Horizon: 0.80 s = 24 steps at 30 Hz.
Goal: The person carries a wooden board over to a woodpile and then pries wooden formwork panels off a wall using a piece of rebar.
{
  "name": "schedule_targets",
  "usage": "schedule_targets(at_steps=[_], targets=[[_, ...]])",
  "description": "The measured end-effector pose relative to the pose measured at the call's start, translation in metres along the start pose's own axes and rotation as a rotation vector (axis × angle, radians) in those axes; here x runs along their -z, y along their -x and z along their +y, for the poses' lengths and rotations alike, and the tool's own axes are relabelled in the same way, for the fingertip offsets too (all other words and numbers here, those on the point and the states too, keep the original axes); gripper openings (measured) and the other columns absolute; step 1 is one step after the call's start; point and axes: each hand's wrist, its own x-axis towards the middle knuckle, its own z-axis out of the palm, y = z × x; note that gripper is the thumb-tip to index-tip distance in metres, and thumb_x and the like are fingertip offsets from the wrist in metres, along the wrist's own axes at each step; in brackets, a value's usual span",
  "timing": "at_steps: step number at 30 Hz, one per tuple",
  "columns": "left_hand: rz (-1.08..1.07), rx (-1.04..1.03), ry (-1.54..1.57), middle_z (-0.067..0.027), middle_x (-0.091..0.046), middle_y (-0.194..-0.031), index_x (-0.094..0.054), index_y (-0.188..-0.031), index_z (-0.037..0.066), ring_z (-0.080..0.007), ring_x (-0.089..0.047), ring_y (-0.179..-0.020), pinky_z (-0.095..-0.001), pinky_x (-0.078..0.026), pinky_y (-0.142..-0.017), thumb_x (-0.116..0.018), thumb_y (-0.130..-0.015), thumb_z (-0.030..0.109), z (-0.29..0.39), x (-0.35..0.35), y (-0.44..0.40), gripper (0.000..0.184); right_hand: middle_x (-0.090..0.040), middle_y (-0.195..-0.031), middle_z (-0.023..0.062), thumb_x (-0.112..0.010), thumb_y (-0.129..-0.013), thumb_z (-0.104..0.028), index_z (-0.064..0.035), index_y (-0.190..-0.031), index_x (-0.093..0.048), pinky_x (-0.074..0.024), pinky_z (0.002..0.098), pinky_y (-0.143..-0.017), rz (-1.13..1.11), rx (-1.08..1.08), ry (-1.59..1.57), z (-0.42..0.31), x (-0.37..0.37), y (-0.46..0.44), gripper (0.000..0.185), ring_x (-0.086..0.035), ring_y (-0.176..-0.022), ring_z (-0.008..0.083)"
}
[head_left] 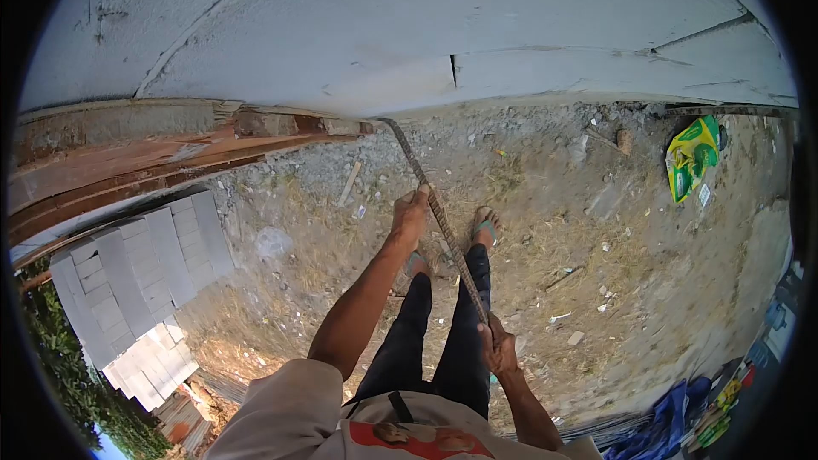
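Well clear of grey blocks (141, 260) at dirt ground (264, 307)'s left edge and green-yellow sack (692, 156) near far-right corner, gripping ribbed metal bar (452, 243) slanted toward pale wall (383, 25), with left hand (411, 216) midway, right hand (498, 347) at near end

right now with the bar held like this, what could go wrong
The ribbed bar's bent tip is at the foot of the pale wall; it could slip and chip it. If dropped, the bar might hit the sandalled feet. The left hand and right hand are gloveless, so rough ribs could scrape them.
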Motion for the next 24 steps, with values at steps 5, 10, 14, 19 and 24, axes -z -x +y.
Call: schedule_targets(at_steps=[5,10,14,19,24], targets=[[0.098,-0.040,-0.123,0.0082,-0.048,-0.071,-0.076,-0.100,0.008,-0.0089,-0.038,-0.063,-0.0308,-0.033,-0.058,-0.061,-0.104,0.042,-0.006,0.024,-0.025,0.038,-0.068,-0.081,0.0199,-0.058,-0.107,-0.036,-0.0065,-0.130,-0.061,-0.0530,0.0412,-0.064,-0.084,0.091,-0.009,0.036,-0.028,-0.035,0.038,-0.072,-0.073,0.0329],[0.059,-0.006,-0.010,0.0097,-0.046,-0.069,-0.079,-0.103,0.008,-0.0079,-0.038,-0.061,-0.0304,-0.033,-0.056,-0.060,-0.105,0.044,0.000,0.011,-0.023,0.041,-0.066,-0.078,0.0232,-0.058,-0.107,-0.037,-0.0061,-0.125,-0.059,-0.0523,0.0451,-0.062,-0.185,0.018,-0.052,0.009,0.016,-0.038,0.036,-0.071,-0.076,0.0445],[0.148,-0.040,-0.105,0.0081,-0.044,-0.067,-0.077,-0.093,0.006,-0.0081,-0.039,-0.062,-0.0310,-0.034,-0.056,-0.060,-0.105,0.044,0.019,-0.003,-0.009,0.043,-0.063,-0.076,0.0267,-0.057,-0.107,-0.037,-0.0053,-0.115,-0.058,-0.0493,0.0467,-0.060,-0.176,0.042,0.064,0.008,0.021,-0.032,0.033,-0.066,-0.078,0.0510],[0.019,-0.147,-0.201,0.0091,-0.044,-0.066,-0.077,-0.100,0.006,-0.0058,-0.034,-0.059,-0.0294,-0.031,-0.055,-0.060,-0.106,0.039,-0.005,-0.036,0.010,0.038,-0.062,-0.073,0.0236,-0.057,-0.106,-0.037,-0.0052,-0.112,-0.058,-0.0493,0.0452,-0.059,-0.106,-0.017,-0.015,0.023,0.034,0.022,0.032,-0.065,-0.070,0.0484],[0.003,-0.185,-0.140,0.0099,-0.044,-0.068,-0.075,-0.094,0.006,-0.0046,-0.033,-0.061,-0.0283,-0.029,-0.054,-0.061,-0.106,0.039,0.005,-0.028,0.001,0.038,-0.063,-0.071,0.0241,-0.059,-0.106,-0.036,-0.0042,-0.115,-0.058,-0.0491,0.0452,-0.058,-0.054,-0.052,0.014,0.013,0.032,0.013,0.033,-0.065,-0.067,0.0473]])
